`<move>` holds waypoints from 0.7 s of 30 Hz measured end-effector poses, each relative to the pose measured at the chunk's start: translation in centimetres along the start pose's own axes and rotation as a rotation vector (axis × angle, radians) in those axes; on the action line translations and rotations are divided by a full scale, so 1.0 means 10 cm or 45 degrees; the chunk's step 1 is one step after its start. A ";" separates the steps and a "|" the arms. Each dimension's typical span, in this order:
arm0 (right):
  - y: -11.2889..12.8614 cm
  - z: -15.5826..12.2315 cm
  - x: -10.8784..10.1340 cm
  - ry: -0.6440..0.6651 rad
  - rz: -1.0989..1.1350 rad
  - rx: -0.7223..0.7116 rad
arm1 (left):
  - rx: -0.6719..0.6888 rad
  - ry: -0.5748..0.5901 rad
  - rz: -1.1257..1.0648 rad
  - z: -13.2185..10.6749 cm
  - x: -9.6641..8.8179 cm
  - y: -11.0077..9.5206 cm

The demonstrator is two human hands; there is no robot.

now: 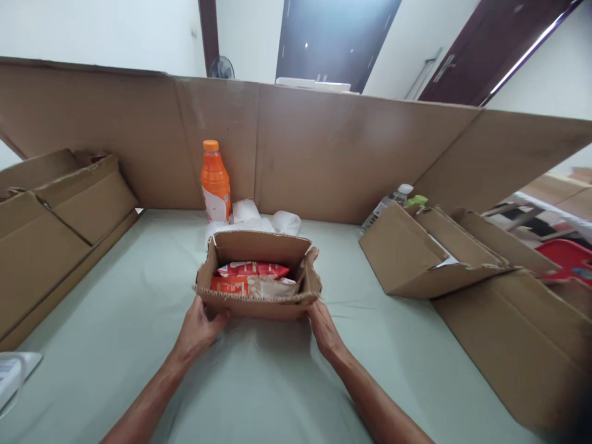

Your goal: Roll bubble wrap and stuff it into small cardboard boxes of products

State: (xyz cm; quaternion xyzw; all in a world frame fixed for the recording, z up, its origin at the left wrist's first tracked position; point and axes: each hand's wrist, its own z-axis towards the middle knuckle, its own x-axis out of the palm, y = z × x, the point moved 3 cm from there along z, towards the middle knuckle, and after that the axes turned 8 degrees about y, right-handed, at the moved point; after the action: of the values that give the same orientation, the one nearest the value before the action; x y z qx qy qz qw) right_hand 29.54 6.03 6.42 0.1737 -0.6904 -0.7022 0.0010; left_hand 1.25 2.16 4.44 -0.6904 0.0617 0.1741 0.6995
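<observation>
A small open cardboard box (252, 305) sits on the pale green cloth in front of me. Inside it lie red and orange snack packets (252, 277). My left hand (197, 330) grips the box's near left corner, fingers curled against the front wall. At the near right corner my right hand (324, 327) presses on the box, fingers closed against the cardboard. Behind the box stand an orange drink bottle (215, 182) and some white plastic wrapping (259, 219).
A tall cardboard wall (324, 154) closes off the back. Folded cardboard boxes (55, 228) lie at the left. An open cardboard box (416, 256) with a water bottle (388, 203) behind it sits at the right. A white object (13, 373) rests at the near left edge.
</observation>
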 end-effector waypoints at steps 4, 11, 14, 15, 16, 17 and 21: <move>-0.12 0.20 -0.08 0.092 -0.022 0.027 | -0.012 -0.044 -0.054 0.11 0.06 0.15; 0.23 1.02 -0.52 0.083 -0.394 -0.263 | 0.015 -0.125 -0.006 0.03 0.09 0.39; 0.57 1.66 -0.46 0.217 -0.526 -0.506 | 0.032 -0.127 0.077 0.03 0.09 0.57; 0.66 1.85 -0.41 0.276 -0.530 -0.556 | 0.048 -0.131 0.105 0.03 0.10 0.62; 0.74 2.03 -0.35 0.336 -0.523 -0.580 | 0.068 -0.144 0.127 0.02 0.11 0.65; 0.80 2.18 -0.30 0.386 -0.509 -0.583 | 0.091 -0.169 0.140 0.01 0.13 0.67; 0.87 2.45 -0.16 0.471 -0.448 -0.536 | 0.175 -0.325 0.131 -0.02 0.23 0.66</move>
State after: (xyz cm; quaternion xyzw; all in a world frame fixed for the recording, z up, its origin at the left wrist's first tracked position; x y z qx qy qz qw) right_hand 22.97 29.76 14.91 0.4109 -0.4776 -0.7755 0.0412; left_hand 1.30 2.26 -2.52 -0.6092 0.0195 0.2915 0.7373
